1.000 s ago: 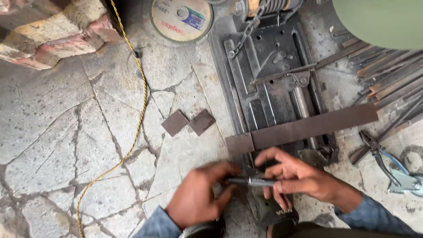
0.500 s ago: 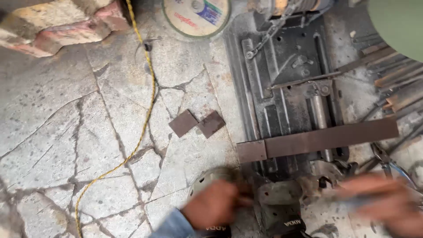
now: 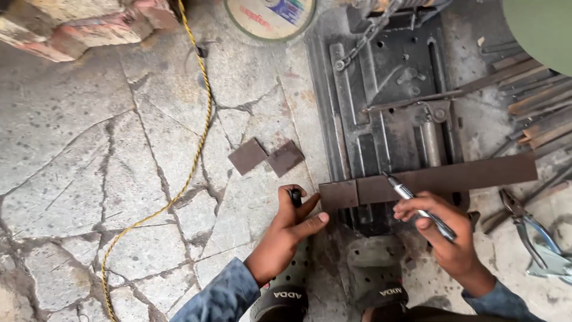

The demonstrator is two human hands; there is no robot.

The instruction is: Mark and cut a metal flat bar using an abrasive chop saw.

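A long brown flat metal bar [image 3: 453,176] lies across the dark base of a cutting machine [image 3: 387,95]. My right hand [image 3: 444,235] holds a silver marker pen [image 3: 420,207], its tip resting on the bar near the left end. My left hand [image 3: 289,229] grips the pen's black cap [image 3: 295,197] and sits just left of the bar's short end piece [image 3: 338,194]. Two small square metal pieces [image 3: 266,157] lie on the stone floor beyond my left hand.
A yellow rope [image 3: 179,173] runs down the cracked stone floor. A cutting disc [image 3: 269,16] lies at the top, bricks [image 3: 71,24] at the top left. Metal strips [image 3: 530,95] and pliers [image 3: 533,238] lie at the right. My sandalled feet [image 3: 333,286] are at the bottom.
Both hands were together on the capped pen. They have come apart: the left keeps the cap, the right has brought the pen tip onto the bar.
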